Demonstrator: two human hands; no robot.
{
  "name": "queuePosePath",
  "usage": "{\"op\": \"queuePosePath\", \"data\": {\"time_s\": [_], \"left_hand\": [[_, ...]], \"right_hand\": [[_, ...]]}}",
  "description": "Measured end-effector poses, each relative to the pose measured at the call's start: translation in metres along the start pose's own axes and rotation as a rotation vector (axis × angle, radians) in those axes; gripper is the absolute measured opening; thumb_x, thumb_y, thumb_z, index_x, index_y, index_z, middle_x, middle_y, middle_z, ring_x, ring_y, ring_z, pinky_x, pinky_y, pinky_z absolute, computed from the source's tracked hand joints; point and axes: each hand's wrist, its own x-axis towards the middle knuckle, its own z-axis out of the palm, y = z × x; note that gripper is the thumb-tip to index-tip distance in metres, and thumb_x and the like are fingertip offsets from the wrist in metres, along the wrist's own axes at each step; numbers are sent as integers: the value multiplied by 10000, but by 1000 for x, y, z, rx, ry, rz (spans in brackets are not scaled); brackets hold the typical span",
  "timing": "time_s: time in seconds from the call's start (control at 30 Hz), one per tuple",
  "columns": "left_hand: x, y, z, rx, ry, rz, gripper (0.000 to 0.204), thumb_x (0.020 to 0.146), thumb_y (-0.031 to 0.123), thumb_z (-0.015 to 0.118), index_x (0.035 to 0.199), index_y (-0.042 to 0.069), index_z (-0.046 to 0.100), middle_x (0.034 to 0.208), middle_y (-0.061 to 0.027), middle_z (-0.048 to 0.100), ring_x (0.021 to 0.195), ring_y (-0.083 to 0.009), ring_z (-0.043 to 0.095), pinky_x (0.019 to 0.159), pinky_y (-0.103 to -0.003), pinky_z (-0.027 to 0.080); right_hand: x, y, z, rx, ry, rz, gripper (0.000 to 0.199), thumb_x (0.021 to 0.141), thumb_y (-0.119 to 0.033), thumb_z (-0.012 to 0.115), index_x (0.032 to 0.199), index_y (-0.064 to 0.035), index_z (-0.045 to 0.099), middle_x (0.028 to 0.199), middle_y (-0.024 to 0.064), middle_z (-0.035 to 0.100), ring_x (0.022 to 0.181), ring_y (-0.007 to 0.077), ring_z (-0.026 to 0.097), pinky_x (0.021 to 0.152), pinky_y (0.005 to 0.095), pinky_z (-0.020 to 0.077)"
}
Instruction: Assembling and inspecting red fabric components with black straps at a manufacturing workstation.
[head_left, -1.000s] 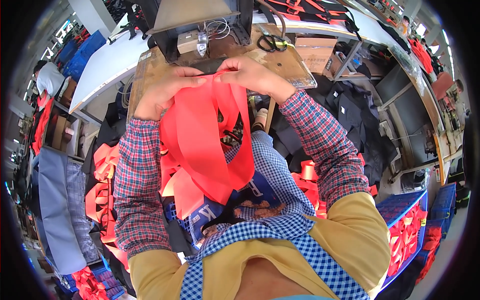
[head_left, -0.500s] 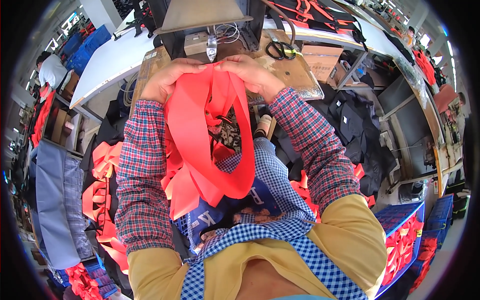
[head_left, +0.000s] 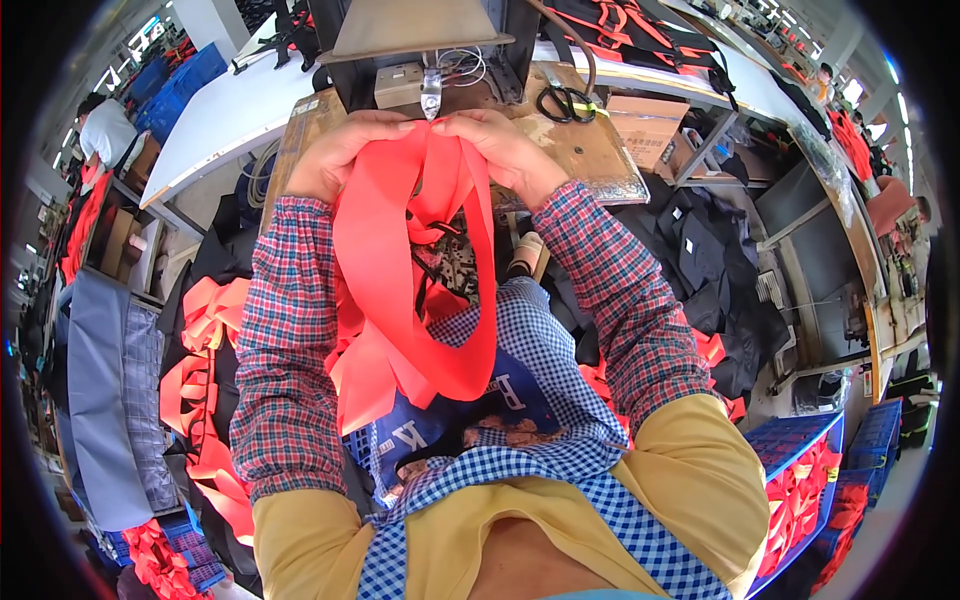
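A wooden worktop (head_left: 535,135) extends beyond the hands, with a machine housing (head_left: 415,28) at its far side. A metal fitting (head_left: 431,95) projects from the machine directly ahead of the fingertips; whether it touches the ribbon cannot be told. Black-handled scissors (head_left: 566,103) lie on the worktop to the right. A white table (head_left: 215,125) adjoins at far left, and a cardboard box (head_left: 640,128) sits at right. Black fabric (head_left: 705,250) is piled right of the right forearm; red bundles (head_left: 205,310) hang beyond the left sleeve.

The wide red ribbon (head_left: 375,250) is located between the forearms, its loop hanging over the lap. The left hand (head_left: 340,155) and right hand (head_left: 505,150) each pinch its upper edge between thumb and fingers (the undersides are hidden), fingertips close together near the fitting.
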Motion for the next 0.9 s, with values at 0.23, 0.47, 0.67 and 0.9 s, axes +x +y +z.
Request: {"op": "queuePosePath", "data": {"time_s": [0.23, 0.47, 0.67, 0.9], "left_hand": [[5, 0, -1, 22, -3, 42, 312, 855, 119, 656, 1112, -46, 591, 1035, -117, 664, 901, -174, 659, 806, -265, 528], [8, -2, 3, 10, 88, 66, 322, 866, 110, 644, 1132, -58, 576, 1049, -123, 658, 900, -172, 659, 811, -255, 529], [10, -4, -4, 35, 26, 82, 291, 878, 117, 634, 1110, -52, 587, 1031, -113, 662, 893, -166, 659, 802, -260, 531], [12, -3, -5, -8, 9, 79, 284, 876, 116, 635, 1112, -35, 590, 1030, -106, 661, 877, -166, 659, 798, -274, 538]], "right_hand": [[4, 1, 0, 27, 36, -5, 206, 853, -66, 625, 1005, 72, 616, 960, 139, 666, 843, 210, 664, 774, 325, 550], [8, 2, -4, -37, 56, -26, 217, 890, -114, 588, 1039, 41, 615, 1006, 117, 659, 877, 173, 652, 798, 293, 535], [7, 2, -2, -42, 47, -50, 204, 883, -100, 596, 1022, 46, 621, 983, 113, 664, 862, 165, 652, 793, 291, 534], [15, 1, -7, -30, 48, -58, 157, 857, -61, 613, 969, 47, 629, 933, 114, 669, 814, 182, 661, 738, 296, 546]]}}
